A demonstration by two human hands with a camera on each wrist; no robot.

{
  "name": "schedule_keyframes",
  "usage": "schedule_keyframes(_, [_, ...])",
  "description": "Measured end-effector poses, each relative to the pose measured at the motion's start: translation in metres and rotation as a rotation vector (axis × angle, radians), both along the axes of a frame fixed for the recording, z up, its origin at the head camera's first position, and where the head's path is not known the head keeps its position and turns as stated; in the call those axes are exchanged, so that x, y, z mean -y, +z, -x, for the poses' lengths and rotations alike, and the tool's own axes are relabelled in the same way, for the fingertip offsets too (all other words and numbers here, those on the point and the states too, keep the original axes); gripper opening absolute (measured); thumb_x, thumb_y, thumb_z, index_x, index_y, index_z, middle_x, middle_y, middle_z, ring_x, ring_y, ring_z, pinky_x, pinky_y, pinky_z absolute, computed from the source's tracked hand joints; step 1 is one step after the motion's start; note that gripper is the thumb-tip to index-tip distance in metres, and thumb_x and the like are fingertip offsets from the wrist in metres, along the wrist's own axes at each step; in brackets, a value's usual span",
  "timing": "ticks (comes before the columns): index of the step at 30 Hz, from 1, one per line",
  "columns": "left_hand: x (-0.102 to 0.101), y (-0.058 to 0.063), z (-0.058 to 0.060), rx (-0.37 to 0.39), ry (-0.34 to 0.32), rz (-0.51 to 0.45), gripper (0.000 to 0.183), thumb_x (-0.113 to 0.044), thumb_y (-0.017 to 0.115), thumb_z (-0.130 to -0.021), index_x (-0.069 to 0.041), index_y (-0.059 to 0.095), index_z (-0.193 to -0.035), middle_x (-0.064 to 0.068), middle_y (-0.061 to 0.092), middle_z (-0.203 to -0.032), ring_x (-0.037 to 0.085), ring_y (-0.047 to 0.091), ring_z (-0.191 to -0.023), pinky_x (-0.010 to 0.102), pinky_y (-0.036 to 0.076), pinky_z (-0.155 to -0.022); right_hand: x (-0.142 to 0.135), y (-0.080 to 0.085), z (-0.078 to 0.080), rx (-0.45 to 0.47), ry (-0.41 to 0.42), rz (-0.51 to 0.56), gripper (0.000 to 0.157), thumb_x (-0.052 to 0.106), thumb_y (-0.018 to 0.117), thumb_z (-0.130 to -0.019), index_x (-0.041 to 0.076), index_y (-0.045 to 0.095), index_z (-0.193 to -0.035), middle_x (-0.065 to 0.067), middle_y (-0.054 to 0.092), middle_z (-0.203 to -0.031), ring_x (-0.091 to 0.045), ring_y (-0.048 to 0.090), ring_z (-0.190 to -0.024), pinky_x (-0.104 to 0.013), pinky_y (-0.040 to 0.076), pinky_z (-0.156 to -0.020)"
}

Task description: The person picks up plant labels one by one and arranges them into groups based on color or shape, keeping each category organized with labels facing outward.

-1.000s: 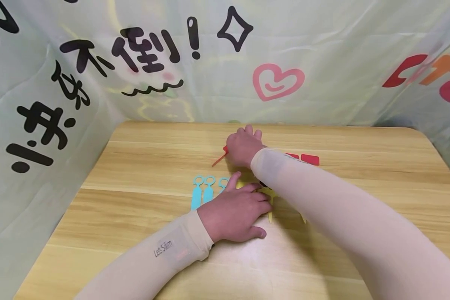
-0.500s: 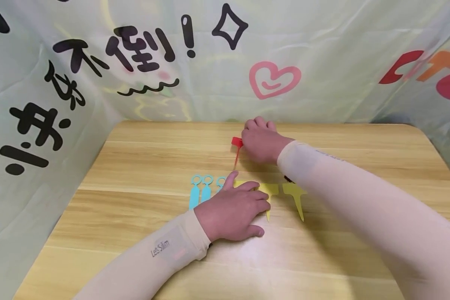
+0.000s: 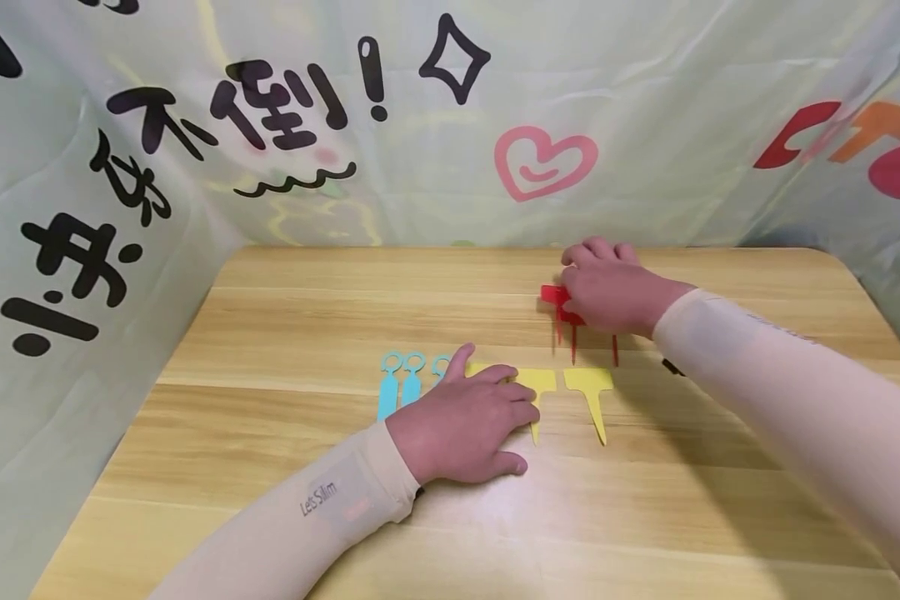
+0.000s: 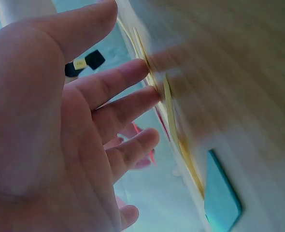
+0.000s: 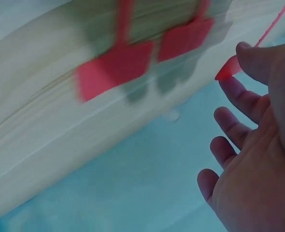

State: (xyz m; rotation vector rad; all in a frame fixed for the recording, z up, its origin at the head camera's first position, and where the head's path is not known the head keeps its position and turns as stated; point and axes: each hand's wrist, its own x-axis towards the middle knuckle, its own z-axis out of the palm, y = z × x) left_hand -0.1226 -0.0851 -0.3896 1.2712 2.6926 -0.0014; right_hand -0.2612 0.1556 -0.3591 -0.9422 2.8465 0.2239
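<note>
My right hand (image 3: 607,287) pinches a red T-shaped plant label (image 5: 228,67) between thumb and index finger, raised off the table, its thin stem pointing down in the head view. Two more red T-shaped labels (image 5: 116,70) lie under and beside that hand, partly covered by it in the head view. My left hand (image 3: 465,421) is spread with straight fingers, its fingertips at a row of yellow T-shaped labels (image 3: 588,381). The hand hides part of that row. Left of it are several blue labels with ring tops (image 3: 387,396), some partly covered by the hand.
The wooden table (image 3: 285,308) runs back to a hanging printed cloth (image 3: 667,167), which also encloses the left and right sides. The yellow row lies just in front of the red labels. Both forearms wear pale sleeves (image 3: 780,400).
My right hand has moved right across the back of the table, carrying the red label from the left to above the other red labels. My left hand has stayed in place.
</note>
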Motion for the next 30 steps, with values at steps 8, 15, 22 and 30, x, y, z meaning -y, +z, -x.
schedule_keyframes(8, [0.0,-0.001,0.0,-0.003,-0.004,-0.002,0.049,-0.06,0.066,-0.091,-0.034,0.064,-0.132,-0.016,0.054,-0.146,0.022,0.041,-0.144,0.071,0.015,-0.113,-0.055,0.002,-0.002,0.032,-0.088,0.024,0.033,0.024,0.071,-0.095,0.008,0.07,-0.124,-0.017,0.044,-0.143,-0.047,0.029,-0.132,-0.067,0.032,-0.094])
schedule_keyframes(15, [-0.001,-0.001,0.0,-0.012,-0.006,-0.012,0.048,-0.059,0.066,-0.091,-0.033,0.065,-0.131,-0.016,0.056,-0.144,0.023,0.042,-0.143,0.071,0.016,-0.112,-0.092,-0.005,-0.006,0.069,-0.126,0.021,0.031,0.025,0.074,-0.093,0.01,0.07,-0.12,-0.018,0.047,-0.141,-0.048,0.03,-0.129,-0.065,0.032,-0.088])
schedule_keyframes(22, [0.0,-0.002,0.0,-0.018,-0.008,-0.015,0.048,-0.06,0.066,-0.091,-0.033,0.064,-0.132,-0.016,0.055,-0.144,0.022,0.042,-0.143,0.071,0.015,-0.112,-0.111,-0.015,-0.012,0.061,-0.136,0.008,0.03,0.024,0.077,-0.091,0.009,0.068,-0.116,-0.02,0.05,-0.137,-0.051,0.034,-0.126,-0.061,0.035,-0.082])
schedule_keyframes(30, [0.0,-0.001,-0.001,-0.037,-0.013,0.0,0.049,-0.061,0.067,-0.09,-0.033,0.064,-0.131,-0.017,0.054,-0.143,0.021,0.041,-0.143,0.071,0.016,-0.113,-0.115,-0.02,-0.016,0.079,-0.156,0.027,0.025,0.022,0.075,-0.093,0.009,0.067,-0.113,-0.02,0.049,-0.139,-0.052,0.033,-0.128,-0.063,0.034,-0.084])
